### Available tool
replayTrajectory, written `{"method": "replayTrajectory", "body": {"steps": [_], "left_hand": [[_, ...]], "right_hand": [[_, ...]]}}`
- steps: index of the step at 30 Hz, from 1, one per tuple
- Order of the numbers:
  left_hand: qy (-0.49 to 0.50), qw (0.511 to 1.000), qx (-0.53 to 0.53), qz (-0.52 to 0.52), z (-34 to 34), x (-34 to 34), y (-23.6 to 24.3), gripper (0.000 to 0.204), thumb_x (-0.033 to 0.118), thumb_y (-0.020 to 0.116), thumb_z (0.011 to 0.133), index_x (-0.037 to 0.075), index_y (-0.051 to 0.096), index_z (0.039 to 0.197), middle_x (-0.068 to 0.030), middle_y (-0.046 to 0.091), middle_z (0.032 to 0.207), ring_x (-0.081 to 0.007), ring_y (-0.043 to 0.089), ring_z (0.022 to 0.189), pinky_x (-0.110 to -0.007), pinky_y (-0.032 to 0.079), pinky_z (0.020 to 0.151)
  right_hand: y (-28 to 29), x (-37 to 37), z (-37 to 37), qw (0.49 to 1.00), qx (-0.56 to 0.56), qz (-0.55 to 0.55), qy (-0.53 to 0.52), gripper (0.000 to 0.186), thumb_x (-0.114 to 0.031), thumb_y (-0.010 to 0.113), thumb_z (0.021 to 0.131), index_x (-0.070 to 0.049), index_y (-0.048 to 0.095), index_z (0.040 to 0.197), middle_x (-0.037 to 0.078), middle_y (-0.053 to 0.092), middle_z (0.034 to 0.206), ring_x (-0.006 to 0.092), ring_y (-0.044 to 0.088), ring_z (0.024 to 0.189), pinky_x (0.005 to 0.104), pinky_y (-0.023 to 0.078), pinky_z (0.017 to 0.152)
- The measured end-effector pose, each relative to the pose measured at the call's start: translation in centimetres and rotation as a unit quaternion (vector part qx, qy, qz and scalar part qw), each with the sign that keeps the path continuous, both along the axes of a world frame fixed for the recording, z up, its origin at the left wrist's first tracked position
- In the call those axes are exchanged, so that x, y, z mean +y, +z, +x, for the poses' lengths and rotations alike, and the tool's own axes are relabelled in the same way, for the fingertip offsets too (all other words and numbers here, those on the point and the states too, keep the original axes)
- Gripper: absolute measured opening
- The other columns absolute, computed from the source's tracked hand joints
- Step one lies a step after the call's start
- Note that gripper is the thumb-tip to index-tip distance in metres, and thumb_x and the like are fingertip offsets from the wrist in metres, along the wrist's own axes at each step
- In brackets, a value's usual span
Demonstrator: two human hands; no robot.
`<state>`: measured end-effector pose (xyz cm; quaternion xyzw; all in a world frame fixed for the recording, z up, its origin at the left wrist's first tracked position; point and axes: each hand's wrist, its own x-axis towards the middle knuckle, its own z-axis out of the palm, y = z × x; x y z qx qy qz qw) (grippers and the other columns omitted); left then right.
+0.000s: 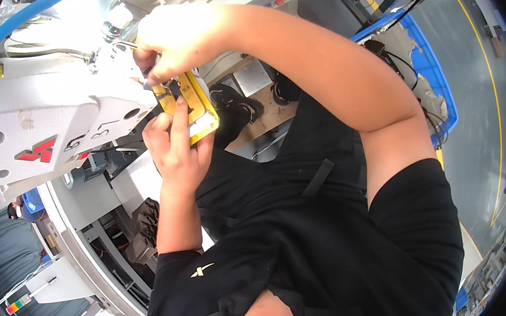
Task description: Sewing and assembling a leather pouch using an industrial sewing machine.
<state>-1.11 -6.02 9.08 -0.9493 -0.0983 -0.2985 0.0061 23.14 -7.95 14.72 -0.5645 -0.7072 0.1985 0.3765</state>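
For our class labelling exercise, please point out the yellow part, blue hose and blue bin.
Yellow part (196,97), head view: on its flat face.
Blue hose (20,17), head view: midway along it.
Blue bin (438,87), head view: on its side wall.

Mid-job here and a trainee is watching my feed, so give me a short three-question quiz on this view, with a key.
1. Multiple choice: what colour is the frame that the left hand touches with its extended index finger?
A) blue
B) yellow
C) red

2. True or false: the right hand wears a thick glove.

3. Fill the gap: in the picture, the blue bin is to the ____ of the white machine.

Key:
1. B, yellow.
2. False; it is bare.
3. Right.
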Motion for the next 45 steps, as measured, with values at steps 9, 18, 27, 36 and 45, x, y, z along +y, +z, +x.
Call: {"method": "replayTrajectory", "body": {"steps": [9, 18, 27, 36, 45], "left_hand": [[0.013, 1.000, -0.004, -0.017, -0.5, 0.2, -0.6, 0.058, 0.025, 0.088, 0.078, 0.002, 0.068, 0.128, -0.0167, 0.054, 0.114, -0.0377, 0.052, 0.108, -0.047, 0.045, 0.094], [0.002, 0.997, -0.021, 0.068, -0.7, 1.4, -1.0, 0.074, 0.065, 0.057, 0.096, -0.001, 0.070, 0.125, -0.0131, 0.057, 0.103, -0.0315, 0.054, 0.095, -0.042, 0.046, 0.085], [-0.004, 0.987, -0.053, 0.151, -0.4, 2.3, -1.8, 0.069, 0.059, 0.048, 0.105, -0.005, 0.072, 0.118, -0.0153, 0.061, 0.102, -0.0318, 0.059, 0.091, -0.042, 0.049, 0.081], [0.034, 0.975, -0.060, 0.211, -0.8, 2.1, -2.2, 0.067, 0.053, 0.041, 0.109, -0.007, 0.071, 0.116, -0.0201, 0.064, 0.103, -0.0331, 0.061, 0.094, -0.042, 0.049, 0.083], [0.011, 0.973, -0.055, 0.225, -0.4, 2.0, -2.0, 0.065, 0.046, 0.038, 0.111, -0.011, 0.069, 0.119, -0.0229, 0.066, 0.106, -0.0330, 0.062, 0.097, -0.040, 0.051, 0.086]], "right_hand": [[-2.2, -9.1, -0.5, 0.939, 0.176, 0.077, -0.284, 0.020, -0.025, 0.070, 0.084, -0.005, 0.074, 0.086, 0.014, 0.073, 0.079, 0.0312, 0.072, 0.075, 0.0388, 0.056, 0.072], [-27.2, -40.7, 8.3, 0.686, 0.031, -0.252, -0.681, 0.025, -0.025, 0.066, 0.085, -0.004, 0.076, 0.095, 0.020, 0.075, 0.091, 0.0348, 0.073, 0.089, 0.0430, 0.057, 0.083], [-43.0, -68.1, 3.1, 0.465, -0.002, -0.552, -0.692, 0.035, -0.028, 0.058, 0.088, -0.003, 0.076, 0.104, 0.026, 0.073, 0.108, 0.0405, 0.070, 0.105, 0.0485, 0.055, 0.095], [-51.8, -53.6, 5.7, 0.660, 0.294, -0.387, -0.573, 0.027, -0.023, 0.065, 0.091, -0.014, 0.078, 0.112, 0.010, 0.076, 0.114, 0.0295, 0.068, 0.114, 0.0389, 0.052, 0.100], [-60.9, -49.2, 10.9, 0.757, 0.043, -0.461, -0.462, 0.037, -0.029, 0.061, 0.097, -0.002, 0.072, 0.119, 0.021, 0.071, 0.121, 0.0384, 0.065, 0.116, 0.0413, 0.050, 0.102]]}}
